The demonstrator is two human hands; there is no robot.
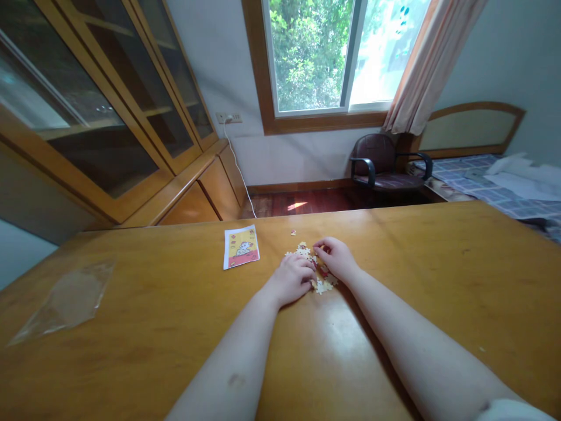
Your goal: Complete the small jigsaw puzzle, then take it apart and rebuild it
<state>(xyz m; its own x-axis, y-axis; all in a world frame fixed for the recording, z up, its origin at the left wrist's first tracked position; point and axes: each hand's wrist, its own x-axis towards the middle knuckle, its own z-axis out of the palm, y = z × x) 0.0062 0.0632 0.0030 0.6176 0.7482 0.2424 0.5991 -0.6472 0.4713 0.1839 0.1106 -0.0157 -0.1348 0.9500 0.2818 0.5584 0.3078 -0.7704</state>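
Observation:
A small pile of jigsaw puzzle pieces (324, 286) lies on the wooden table, some pale side up and some showing red and yellow. My left hand (294, 279) rests over the pile's left side, its fingers loosely bent and apart and touching the pieces. At the upper right edge of the pile, my right hand (337, 257) has thumb and fingertips drawn together; whatever is between them is too small to tell. One loose puzzle piece (293, 233) lies beyond the pile. Left of the hands is a picture card (242, 247) with a white animal on yellow and red.
A clear plastic bag (70, 298) lies flat at the left of the table (438, 263). Glass-door cabinets (144, 105) stand at the left. Past the table's far edge are an armchair (380, 161), a bed (491, 178) and a window (311, 58).

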